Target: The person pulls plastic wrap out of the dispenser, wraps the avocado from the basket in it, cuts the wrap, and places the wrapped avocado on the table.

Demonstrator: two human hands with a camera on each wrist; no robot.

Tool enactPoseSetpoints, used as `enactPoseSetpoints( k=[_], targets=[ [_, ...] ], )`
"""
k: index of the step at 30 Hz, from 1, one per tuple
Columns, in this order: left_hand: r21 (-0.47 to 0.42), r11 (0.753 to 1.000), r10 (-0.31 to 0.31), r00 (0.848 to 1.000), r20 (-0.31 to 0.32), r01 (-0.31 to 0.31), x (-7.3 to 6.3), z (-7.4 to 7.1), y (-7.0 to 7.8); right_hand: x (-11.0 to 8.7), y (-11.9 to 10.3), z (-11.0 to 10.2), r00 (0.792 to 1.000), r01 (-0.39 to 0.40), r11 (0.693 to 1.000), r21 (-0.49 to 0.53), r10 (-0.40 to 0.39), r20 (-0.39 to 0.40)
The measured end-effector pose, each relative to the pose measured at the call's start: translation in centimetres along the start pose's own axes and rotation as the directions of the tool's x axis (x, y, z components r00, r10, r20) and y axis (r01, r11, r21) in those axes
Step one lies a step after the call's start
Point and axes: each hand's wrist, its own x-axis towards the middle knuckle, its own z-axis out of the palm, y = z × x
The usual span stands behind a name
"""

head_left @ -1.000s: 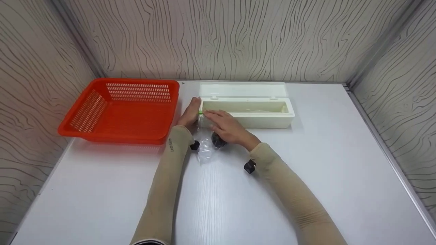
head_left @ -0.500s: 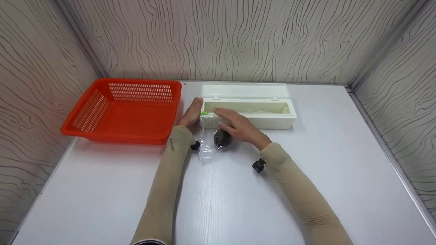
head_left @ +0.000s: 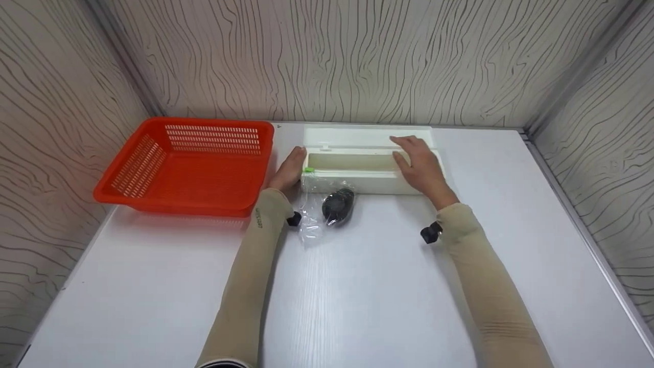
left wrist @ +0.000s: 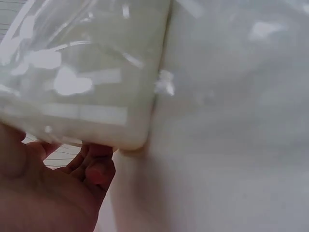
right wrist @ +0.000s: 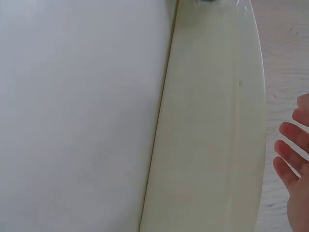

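Note:
A white cling film dispenser (head_left: 368,185) lies long side on near the back of the table, its lid (head_left: 352,137) swung back. At its left end, my left hand (head_left: 289,171) grips the corner; the left wrist view shows curled fingers (left wrist: 99,169) against the end under glossy film. Close by sits a green slide cutter (head_left: 308,169) on the front rim. Clear film (head_left: 310,225) hangs down onto the table, over a dark, avocado-like fruit (head_left: 337,205) in front of the box. My right hand (head_left: 423,166) hovers over the box's right part, fingers spread and holding nothing.
To the left stands a red plastic basket (head_left: 179,179) with slotted walls, its right side near my left hand. Patterned wall panels (head_left: 347,61) close off the back and both sides of the white table (head_left: 357,296).
My right hand has left the green cutter and fruit and moved right along the box. The cutter is near the left end. My left hand stays on the box's end.

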Motion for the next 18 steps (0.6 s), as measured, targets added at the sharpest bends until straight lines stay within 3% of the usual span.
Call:
enactPoseSetpoints(
  k=[2,4,9,12,14,18],
  targets=[
    [0.069,0.997,0.031,0.999,-0.022,-0.029,0.2,-0.1,0.0,0.1,1.6,-0.9,0.999,-0.048,0.998,-0.05,0.047,-0.023],
    [0.083,0.995,0.053,0.998,-0.027,-0.051,0.5,-0.2,-0.1,0.1,3.1,-1.5,0.995,-0.095,0.992,-0.082,0.093,-0.02],
    [0.044,0.995,0.088,0.996,-0.028,-0.087,0.6,-0.1,-0.2,-0.3,6.1,-1.8,0.974,-0.169,0.982,-0.088,0.18,0.14],
    [0.06,0.993,0.103,0.994,-0.043,-0.1,0.6,0.0,-0.2,-0.6,7.0,-1.5,0.958,-0.181,0.982,-0.058,0.189,0.216],
    [0.051,0.995,0.09,0.995,-0.051,-0.088,0.6,0.1,-0.1,-0.7,7.2,-1.4,0.957,-0.185,0.982,-0.039,0.189,0.219],
    [0.131,0.99,0.069,0.99,-0.122,-0.053,0.5,0.1,0.1,-0.6,7.3,-1.2,0.956,-0.194,0.98,-0.036,0.197,0.215]
  ],
)
